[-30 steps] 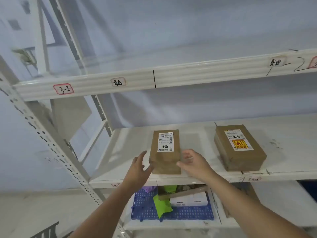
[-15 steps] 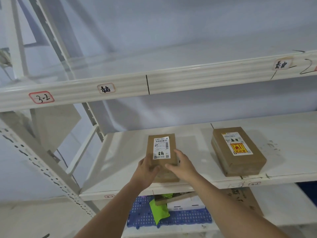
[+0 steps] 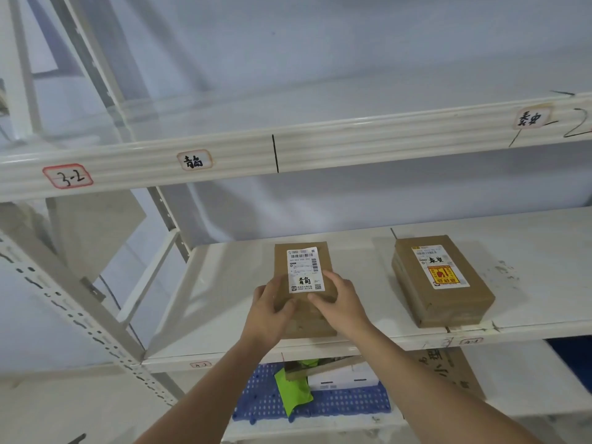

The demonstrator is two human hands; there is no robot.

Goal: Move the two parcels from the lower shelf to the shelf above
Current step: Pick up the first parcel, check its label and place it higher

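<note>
A small brown parcel (image 3: pixel 302 261) with a white label lies on the lower shelf (image 3: pixel 224 302), near its front edge. My left hand (image 3: pixel 269 307) grips its left side and my right hand (image 3: pixel 339 302) grips its right side, thumbs on top. A second, wider brown parcel (image 3: pixel 442 283) with a white and yellow-red label rests on the same shelf to the right, untouched. The shelf above (image 3: pixel 288 149) runs across the view, its front beam carrying handwritten tags.
A perforated upright post (image 3: pixel 64 302) slants at the left. Below the lower shelf sit a blue plastic pallet (image 3: pixel 320 402), a green bag (image 3: pixel 293 392), a white box (image 3: pixel 346 378) and a brown carton (image 3: pixel 448 370). A pale wall stands behind the rack.
My two hands have closed in from beside the small parcel onto its sides, and my thumbs now lie on its top. The view has shifted slightly.
</note>
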